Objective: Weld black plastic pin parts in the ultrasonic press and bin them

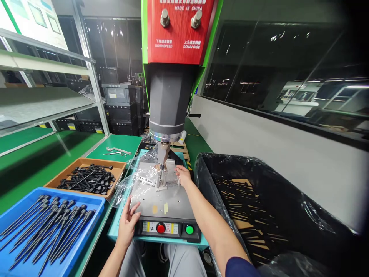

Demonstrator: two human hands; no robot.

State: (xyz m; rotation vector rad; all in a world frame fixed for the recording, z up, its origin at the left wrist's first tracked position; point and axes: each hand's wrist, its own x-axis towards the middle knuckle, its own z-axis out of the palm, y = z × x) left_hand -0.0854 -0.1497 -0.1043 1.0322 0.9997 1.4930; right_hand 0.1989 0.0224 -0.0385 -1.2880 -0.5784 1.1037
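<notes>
My left hand (128,222) hovers over the front left of the machine's grey metal base plate (178,206), fingers apart and holding nothing. Farther in, my right hand (183,176) reaches to the right side of a small metal fixture (160,181); its fingers are stretched out and I see nothing in them. A black-headed part (162,167) stands upright in the fixture, right under the metal tip (163,152) of the red and green press (175,50). Clear plastic sheeting (123,188) spreads around the fixture and over the plate's left side.
A blue tray (99,201) of long black rods with heads and an orange tray (118,177) of shorter black parts lie left. On the right is a plastic-lined black bin (288,200) with rods on cardboard. A red button (160,228) and green button (189,229) face me.
</notes>
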